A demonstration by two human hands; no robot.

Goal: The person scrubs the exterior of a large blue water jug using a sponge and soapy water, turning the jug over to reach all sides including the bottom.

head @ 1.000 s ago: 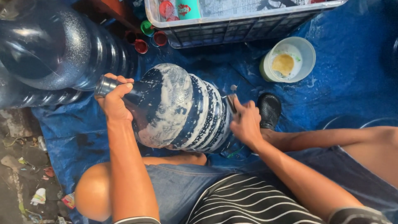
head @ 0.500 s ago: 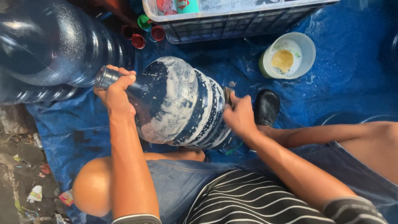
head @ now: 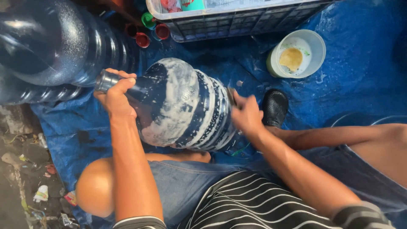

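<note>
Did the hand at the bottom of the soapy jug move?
Yes. The right hand slid up the soapy jug's base, away from the black shoe and toward the white bowl.

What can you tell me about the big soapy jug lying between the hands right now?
The soapy jug is a large dark blue translucent plastic water bottle with ribbed rings round its body, streaked with white suds. It lies on its side over the blue tarp, neck pointing left, base to the right. The left hand grips its narrow neck; the right hand presses at its base end. Its underside rests by the person's leg. Another, cleaner jug sits just beyond its neck.
</note>
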